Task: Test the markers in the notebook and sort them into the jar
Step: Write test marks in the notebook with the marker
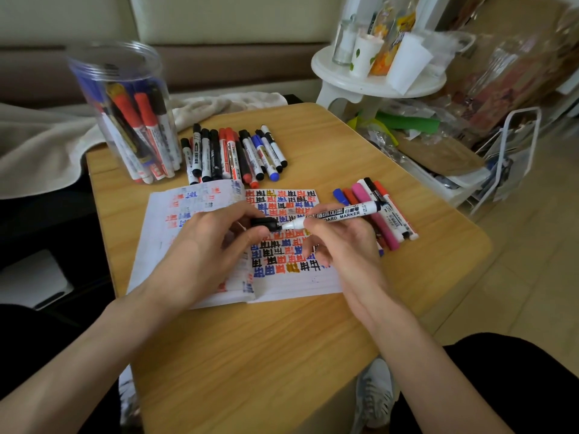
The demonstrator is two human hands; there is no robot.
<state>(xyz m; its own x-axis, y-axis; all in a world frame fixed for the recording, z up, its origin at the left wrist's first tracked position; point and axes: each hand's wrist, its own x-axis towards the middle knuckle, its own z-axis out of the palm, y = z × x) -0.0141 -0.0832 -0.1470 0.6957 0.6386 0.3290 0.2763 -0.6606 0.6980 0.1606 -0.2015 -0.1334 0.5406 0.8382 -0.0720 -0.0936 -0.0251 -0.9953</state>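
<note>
Black cap (264, 223) at marker (340, 213) tip
Pinched by left hand (203, 245) and right hand (343, 245) respectively; markers (147, 126) are stood in jar (94, 76).

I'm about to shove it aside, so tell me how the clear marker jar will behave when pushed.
The jar is tall and narrow, so a high push may tip it. Its leaning markers could shift. It stands near the table edge and might slide off.
</note>
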